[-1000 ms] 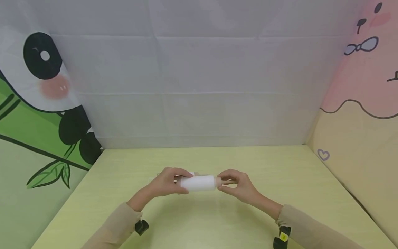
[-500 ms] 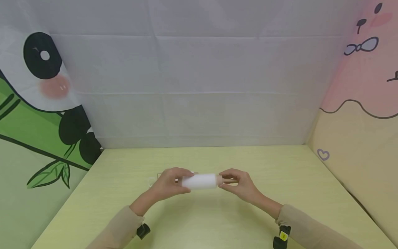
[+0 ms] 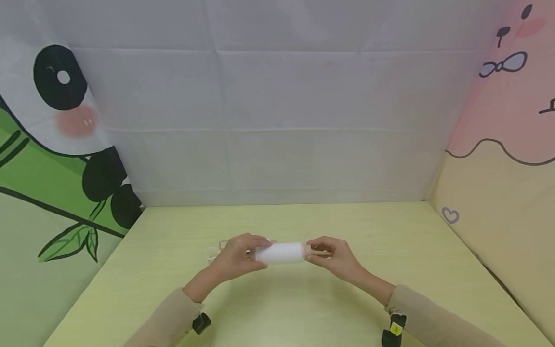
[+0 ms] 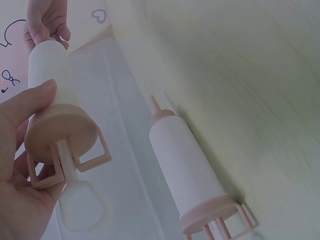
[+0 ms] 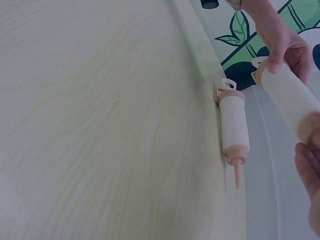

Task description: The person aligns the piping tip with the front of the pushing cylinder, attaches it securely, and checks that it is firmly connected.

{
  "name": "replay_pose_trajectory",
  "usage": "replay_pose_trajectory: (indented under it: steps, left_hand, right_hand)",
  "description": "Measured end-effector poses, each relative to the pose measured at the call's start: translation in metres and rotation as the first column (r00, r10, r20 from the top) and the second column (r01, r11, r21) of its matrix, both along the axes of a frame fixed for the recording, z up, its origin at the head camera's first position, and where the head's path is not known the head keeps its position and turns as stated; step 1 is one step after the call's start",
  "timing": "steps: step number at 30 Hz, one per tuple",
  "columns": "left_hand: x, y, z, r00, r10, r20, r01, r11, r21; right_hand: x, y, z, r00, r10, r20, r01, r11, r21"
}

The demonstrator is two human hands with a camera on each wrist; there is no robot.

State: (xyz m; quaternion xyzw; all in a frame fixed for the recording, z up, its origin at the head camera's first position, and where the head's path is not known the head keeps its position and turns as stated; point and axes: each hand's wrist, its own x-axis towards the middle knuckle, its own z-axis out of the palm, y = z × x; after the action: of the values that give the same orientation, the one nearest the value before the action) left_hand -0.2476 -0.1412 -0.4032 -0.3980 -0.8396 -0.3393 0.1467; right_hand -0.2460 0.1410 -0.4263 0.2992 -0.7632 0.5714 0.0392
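Observation:
A large white plunger syringe (image 3: 282,253) with peach-coloured end caps lies level between both hands above the table. My left hand (image 3: 236,254) grips its barrel near the handle end. In the left wrist view, square finger loops stand out from that cap (image 4: 62,130), and a pale plunger with a ring handle (image 4: 82,205) comes out of it. My right hand (image 3: 336,259) pinches the peach nozzle cap (image 3: 306,251) with thumb and fingers, while the thin tip runs inside the fingers. On the table behind lies a second, similar syringe (image 4: 185,160), mostly hidden in the head view.
The pale yellow wood-grain table (image 3: 277,308) reaches back to a white cloth wall (image 3: 277,120). Printed cartoon panels flank it: green at left (image 3: 43,168), pink and cream at right (image 3: 507,144). Black wrist cameras sit at both cuffs.
My left hand and the syringe have shifted slightly right, and a bit more of the second syringe's handle shows behind. The right hand keeps its pinch on the nozzle cap, almost in place.

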Motion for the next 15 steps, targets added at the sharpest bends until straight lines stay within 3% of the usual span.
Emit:
replay_pose_trajectory:
  steps: [3,7,15]
  left_hand:
    - [0.000,0.000,-0.002,1.000,0.008,-0.025,-0.008,1.000,0.001]
    - [0.000,-0.001,-0.003,0.999,0.017,-0.033,-0.017,1.000,0.000]
    - [0.001,-0.002,0.000,1.000,0.020,-0.014,-0.020,1.000,0.020]
  right_hand:
    - [0.002,-0.001,0.002,1.000,-0.007,-0.022,0.007,1.000,0.017]
    - [0.009,-0.005,0.012,0.987,-0.009,-0.161,0.012,1.000,0.019]
    - [0.015,-0.008,0.024,0.900,0.050,-0.433,-0.033,0.998,0.047]
